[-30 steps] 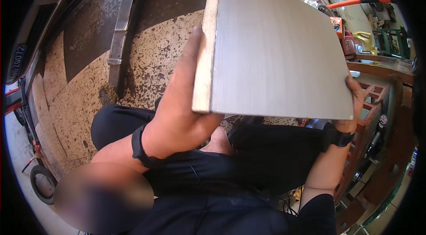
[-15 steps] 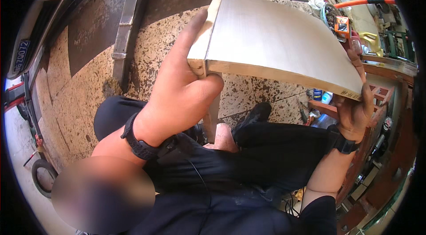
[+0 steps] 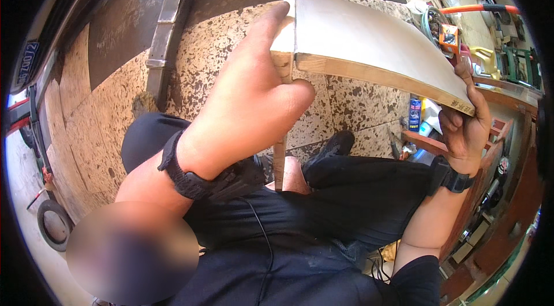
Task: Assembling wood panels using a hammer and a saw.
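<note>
A white-faced wooden board [image 3: 369, 37] with bare wood along its near edge spans the space between my hands. At its left end it meets a second wooden board [image 3: 279, 164], which runs down toward my lap; a narrow dark line shows at the joint. My left hand [image 3: 254, 86] is closed around that corner, the index finger stretched along the second board's top edge and the thumb on its near side. With my right hand [image 3: 466, 124] I grip the far right end of the white-faced board, fingers on its end and underside. Other fingers are hidden beneath the boards.
Below lies a speckled, worn floor [image 3: 202, 58] with a metal rail [image 3: 158, 58] at left. A reddish wooden rack [image 3: 433, 143] stands at right, near a blue can [image 3: 414, 112] and a yellow jug [image 3: 485, 59]. A tyre [image 3: 55, 225] is at lower left.
The white-faced board has tilted, its near edge rising so its top looks narrower. My left hand has shifted right and up with the corner; both hands keep hold.
</note>
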Demonstrator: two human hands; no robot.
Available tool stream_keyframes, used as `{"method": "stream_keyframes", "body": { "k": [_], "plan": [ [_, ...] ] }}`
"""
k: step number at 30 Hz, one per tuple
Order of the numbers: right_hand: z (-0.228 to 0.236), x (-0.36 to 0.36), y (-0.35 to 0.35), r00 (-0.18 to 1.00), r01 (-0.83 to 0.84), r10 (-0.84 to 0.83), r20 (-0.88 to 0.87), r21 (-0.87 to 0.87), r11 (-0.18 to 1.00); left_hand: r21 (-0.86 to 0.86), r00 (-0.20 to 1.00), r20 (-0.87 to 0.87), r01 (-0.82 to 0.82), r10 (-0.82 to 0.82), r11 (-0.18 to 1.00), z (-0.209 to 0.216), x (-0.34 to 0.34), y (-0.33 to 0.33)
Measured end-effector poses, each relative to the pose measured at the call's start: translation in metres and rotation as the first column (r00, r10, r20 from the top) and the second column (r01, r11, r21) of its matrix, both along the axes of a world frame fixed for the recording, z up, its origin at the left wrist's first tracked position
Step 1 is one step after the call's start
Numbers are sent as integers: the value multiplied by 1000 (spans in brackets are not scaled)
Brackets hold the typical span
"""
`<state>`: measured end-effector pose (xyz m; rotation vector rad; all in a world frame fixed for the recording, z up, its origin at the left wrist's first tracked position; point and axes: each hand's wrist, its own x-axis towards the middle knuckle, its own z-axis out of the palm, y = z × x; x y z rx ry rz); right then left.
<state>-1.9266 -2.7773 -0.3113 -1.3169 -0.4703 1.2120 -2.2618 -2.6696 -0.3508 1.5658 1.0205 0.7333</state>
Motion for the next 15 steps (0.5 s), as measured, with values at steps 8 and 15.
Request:
{"method": "stream_keyframes", "body": {
  "k": [8, 15],
  "plan": [
    [1, 1, 4, 1000, -20, 21, -22, 14, 1000, 120, 997, -77, 17, -7, 993, 1, -5, 3],
    [3, 0, 10, 999, -12, 12, -31, 24, 1000, 174, 994, -111, 41, -21, 984, 3, -8, 3]
  ]
}}
